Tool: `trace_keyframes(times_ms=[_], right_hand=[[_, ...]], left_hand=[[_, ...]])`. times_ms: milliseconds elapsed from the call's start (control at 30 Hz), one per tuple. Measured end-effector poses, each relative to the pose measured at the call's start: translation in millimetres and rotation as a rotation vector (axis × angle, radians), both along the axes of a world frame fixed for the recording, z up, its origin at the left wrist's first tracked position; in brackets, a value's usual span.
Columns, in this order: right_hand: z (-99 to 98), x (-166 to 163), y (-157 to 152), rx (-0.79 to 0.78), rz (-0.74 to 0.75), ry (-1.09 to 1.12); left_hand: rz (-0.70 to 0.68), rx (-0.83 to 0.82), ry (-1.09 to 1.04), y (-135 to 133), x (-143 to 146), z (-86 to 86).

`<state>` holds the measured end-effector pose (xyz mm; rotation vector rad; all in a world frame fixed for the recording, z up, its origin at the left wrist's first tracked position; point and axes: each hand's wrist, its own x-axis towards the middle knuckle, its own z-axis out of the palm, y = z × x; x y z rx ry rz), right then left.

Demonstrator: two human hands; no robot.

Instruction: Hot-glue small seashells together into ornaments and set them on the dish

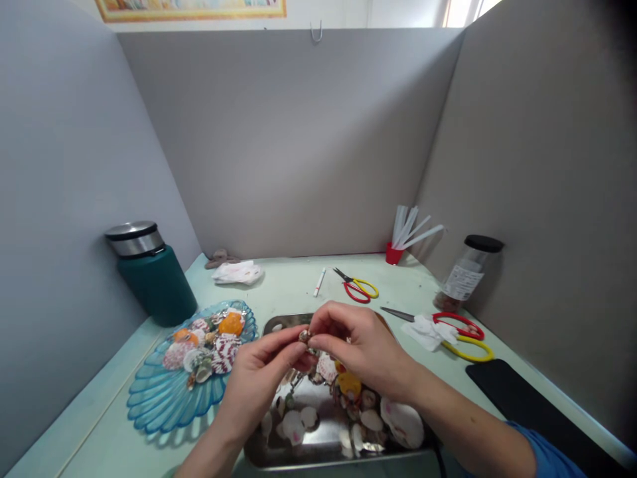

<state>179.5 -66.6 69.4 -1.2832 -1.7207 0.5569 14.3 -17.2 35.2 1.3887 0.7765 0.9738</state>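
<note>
Above the metal tray (266, 458), my left hand (269, 362) pinches a small brown-and-white shell (304, 336) between thumb and fingertips. From the other side, the thumb and index finger of my right hand (355, 338) close on the same shell. Its far side is hidden by my fingers. Below my hands the tray holds several shells, among them a yellow shell (349, 384) and a large white shell (404, 422). On the left, a blue scalloped glass dish (172, 406) carries more shells, including an orange one (231, 323) and a striped purple-white one (226, 352).
A green bottle (155, 285) stands left, behind the dish. Small scissors (358, 287) and a white stick (319, 282) lie behind the tray. To the right are larger scissors (468, 338) with white tissue, a jar (465, 275), a black phone-like slab (517, 392) and a red cup (394, 254).
</note>
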Motion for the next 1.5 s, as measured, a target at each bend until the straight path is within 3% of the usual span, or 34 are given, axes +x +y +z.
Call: trace_keyframes(times_ms=[367, 733, 1133, 1500], right_hand=[[-2.4, 0, -2, 0.119, -0.011, -0.205], [-4.6, -3, -2, 0.164, -0.052, -0.245], [-14.5, -7, -3, 0.24, -0.066, -0.429], [-3.6, -2, -4, 0.203, -0.023, -0.302]], left_hand=[[-0.023, -0.06, -0.012, 1, 1, -3.2], [0.01, -0.029, 0.015, 1, 1, -2.9], [0.05, -0.034, 0.009, 0, 2, -0.8], [-0.076, -0.141, -0.108, 4, -2, -3.4]])
